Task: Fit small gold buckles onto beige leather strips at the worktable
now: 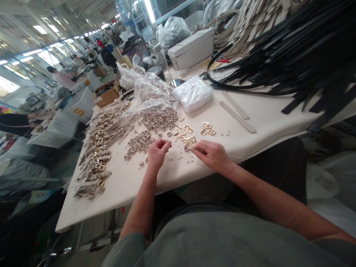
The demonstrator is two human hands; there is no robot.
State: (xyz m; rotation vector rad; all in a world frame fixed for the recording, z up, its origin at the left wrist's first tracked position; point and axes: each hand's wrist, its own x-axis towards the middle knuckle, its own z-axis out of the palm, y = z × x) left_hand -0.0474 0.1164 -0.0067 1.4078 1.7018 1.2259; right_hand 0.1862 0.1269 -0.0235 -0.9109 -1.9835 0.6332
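My left hand [158, 154] is closed in a pinch above the near part of the table, beside a heap of small beige strap loops [139, 142]. Whatever lies between its fingertips is too small to make out. My right hand [210, 154] is closed on a thin beige strap [236, 160], whose other end pokes out at the fingertips close to a loop. Gold buckles [183, 137] lie just beyond the two hands, and a smaller group of gold buckles [207, 128] sits farther right. Tiny metal pieces [180, 152] are scattered between my hands.
Beige straps with gold buckles [97, 155] are piled along the left edge. Behind the loops stand clear plastic bags [152, 92], a wrapped white packet [193, 92] and a white box [191, 48]. Black straps [292, 55] overhang the right side. Two beige strips [237, 116] lie flat.
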